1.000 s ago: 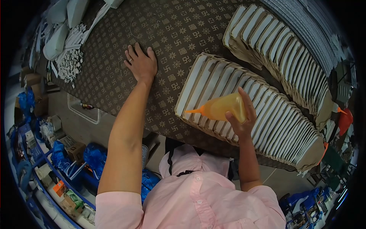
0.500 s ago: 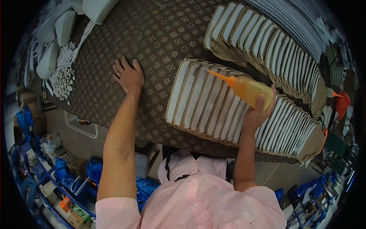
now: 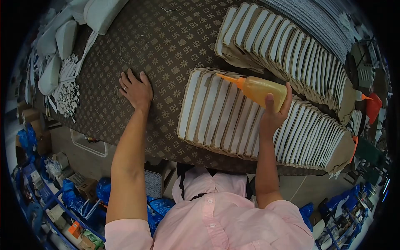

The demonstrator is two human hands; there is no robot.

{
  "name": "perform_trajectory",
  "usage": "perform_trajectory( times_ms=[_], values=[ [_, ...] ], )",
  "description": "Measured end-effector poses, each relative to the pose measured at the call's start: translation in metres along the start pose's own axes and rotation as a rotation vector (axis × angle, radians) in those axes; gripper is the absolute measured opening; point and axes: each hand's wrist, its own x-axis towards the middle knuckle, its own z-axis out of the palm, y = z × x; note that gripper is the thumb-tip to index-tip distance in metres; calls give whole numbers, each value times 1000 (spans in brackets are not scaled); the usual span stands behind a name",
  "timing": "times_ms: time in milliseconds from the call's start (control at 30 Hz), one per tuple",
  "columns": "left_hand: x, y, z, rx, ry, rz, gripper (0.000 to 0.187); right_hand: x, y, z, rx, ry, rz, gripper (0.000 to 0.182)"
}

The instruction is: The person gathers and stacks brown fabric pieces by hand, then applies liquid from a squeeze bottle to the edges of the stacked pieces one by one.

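My right hand (image 3: 273,112) grips a yellow squeeze bottle (image 3: 257,88) with an orange nozzle that points left and slightly away from me. The bottle hovers over the near row of overlapped brown-and-white paper bags (image 3: 225,112), its tip near that row's far left end. My left hand (image 3: 135,89) lies flat, fingers spread, on the brown patterned tablecloth (image 3: 166,41), left of the bags. A ring shows on one finger.
A second fanned row of paper bags (image 3: 283,46) lies behind the first. White cord handles (image 3: 68,89) and white pouches (image 3: 62,37) sit at the table's left end. Another orange-tipped bottle (image 3: 361,96) stands at the right. Boxes and blue bags crowd the floor.
My right hand swung the bottle from low over the row's near edge up to its far edge, nozzle still pointing left. My left hand stayed flat on the cloth.
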Motion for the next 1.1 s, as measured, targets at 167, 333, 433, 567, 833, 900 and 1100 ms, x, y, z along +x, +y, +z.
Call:
perform_trajectory(
  times_ms=[167,333,433,567,833,900,1100],
  values=[
    [0,0,1,9,3,-4,56,-2,-7,0,58,-10,38,76],
    [0,0,0,13,-9,-13,56,-3,-7,4,-46,-21,-2,72],
    [1,0,1,11,-4,-11,56,-2,-2,2,-76,-53,-21,73],
    [0,0,0,6,-8,-11,56,0,-4,0,-26,-122,-7,67],
    [0,0,0,-3,2,-8,56,-3,-8,-6,-109,-209,0,67],
    [1,0,1,-4,3,-4,56,-7,-10,-8,-117,-234,21,67],
    [0,-1,2,-5,15,2,55,-18,-5,-12,-117,-245,-50,65]
  ],
)
